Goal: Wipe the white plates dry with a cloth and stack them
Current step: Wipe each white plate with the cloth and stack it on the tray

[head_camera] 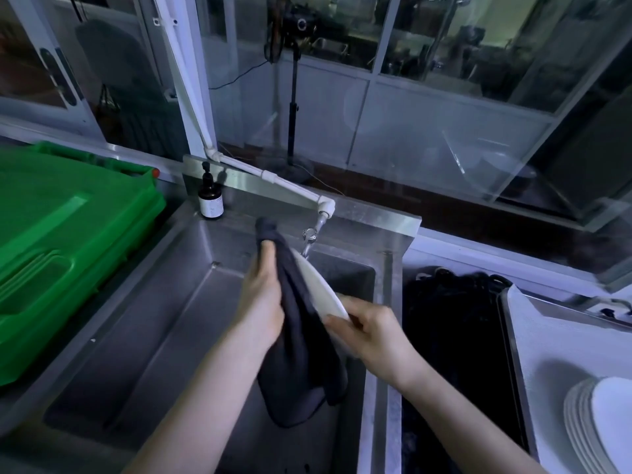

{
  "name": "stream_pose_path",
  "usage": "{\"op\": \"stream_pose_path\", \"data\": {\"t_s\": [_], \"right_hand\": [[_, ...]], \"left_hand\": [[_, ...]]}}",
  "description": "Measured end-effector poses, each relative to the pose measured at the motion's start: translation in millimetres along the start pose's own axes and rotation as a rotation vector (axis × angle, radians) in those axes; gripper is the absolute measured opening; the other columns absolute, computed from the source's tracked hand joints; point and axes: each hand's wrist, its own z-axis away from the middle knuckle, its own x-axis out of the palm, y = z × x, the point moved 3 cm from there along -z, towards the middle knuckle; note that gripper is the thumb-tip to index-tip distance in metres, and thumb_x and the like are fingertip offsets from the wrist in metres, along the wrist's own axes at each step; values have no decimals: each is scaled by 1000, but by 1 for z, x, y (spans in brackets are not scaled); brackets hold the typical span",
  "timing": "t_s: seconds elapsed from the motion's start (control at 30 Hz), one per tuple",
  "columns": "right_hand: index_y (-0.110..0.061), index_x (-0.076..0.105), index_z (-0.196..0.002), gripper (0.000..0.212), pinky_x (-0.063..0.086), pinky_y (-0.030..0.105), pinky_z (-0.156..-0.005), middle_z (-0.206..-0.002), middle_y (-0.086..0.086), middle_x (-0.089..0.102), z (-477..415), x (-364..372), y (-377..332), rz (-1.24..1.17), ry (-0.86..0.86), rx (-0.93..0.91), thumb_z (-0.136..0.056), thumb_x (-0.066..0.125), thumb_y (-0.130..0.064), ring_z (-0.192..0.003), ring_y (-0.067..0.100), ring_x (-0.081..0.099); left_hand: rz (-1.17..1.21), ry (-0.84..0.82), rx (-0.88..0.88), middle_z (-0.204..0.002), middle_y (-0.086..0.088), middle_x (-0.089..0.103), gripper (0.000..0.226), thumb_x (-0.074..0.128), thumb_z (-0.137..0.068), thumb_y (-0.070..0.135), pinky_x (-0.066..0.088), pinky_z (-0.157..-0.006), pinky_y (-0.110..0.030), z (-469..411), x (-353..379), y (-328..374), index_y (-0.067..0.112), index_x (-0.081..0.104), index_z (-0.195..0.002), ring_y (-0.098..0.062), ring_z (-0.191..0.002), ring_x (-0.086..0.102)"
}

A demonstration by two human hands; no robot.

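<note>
The right hand [372, 333] pinches the near rim of a white plate [321, 289], thumb on the upper face and fingers curled under it, so the plate stands tilted and nearly edge-on to the camera. The left hand [261, 302] holds a dark cloth [301, 371] against the plate's left face with the thumb laid up along the fabric. Its other fingers are hidden behind the cloth, whose loose tail hangs below both hands. All this hangs over the steel sink [136, 336], with the plate's far rim close under the tap [313, 234]. To dry it well, the right hand should probably turn the plate by its rim while the cloth sweeps from centre to edge, then the plate is flipped for the other face. The pinch must be firm, since a wet rim may slip, and the far edge should stay clear of the tap. A stack of white plates [591, 429] waits well to the right on a lined tray [533, 323], the likely place for this one. A green crate [51, 251] sits to the left.
</note>
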Motion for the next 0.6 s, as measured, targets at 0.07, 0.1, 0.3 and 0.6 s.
{"op": "stream_pose_path", "data": {"t_s": [0.07,0.1,0.3,0.6], "right_hand": [[-3,70,-98,14,46,37,-65,-81,13,66,2,5,4,-296,39,98,-97,63,-15,-77,12,57],[-6,72,-98,13,47,36,-65,-84,11,69,2,5,5,-448,58,146,-95,64,-16,-77,16,60],[-1,72,-111,27,58,39,-77,-103,21,73,-10,-13,6,-860,85,219,-86,66,-11,-92,32,71],[-5,73,-112,28,57,35,-73,-105,19,74,-4,-26,7,-828,60,237,-87,69,-17,-92,30,72]], "left_hand": [[-211,-10,267,-149,-3,48,39,41,-101,48,34,-115,-44,12,11,0,30,48,-135,-20,-139,42],[-294,-48,435,-156,-1,38,38,41,-102,41,23,-120,-45,20,17,2,33,44,-139,-18,-146,30],[-739,-379,934,-158,24,6,44,32,-95,45,2,-119,-49,37,36,0,52,28,-139,-3,-150,-4],[-722,-290,926,-161,1,26,46,38,-97,31,15,-121,-46,32,36,13,35,36,-143,-18,-151,14]]}}
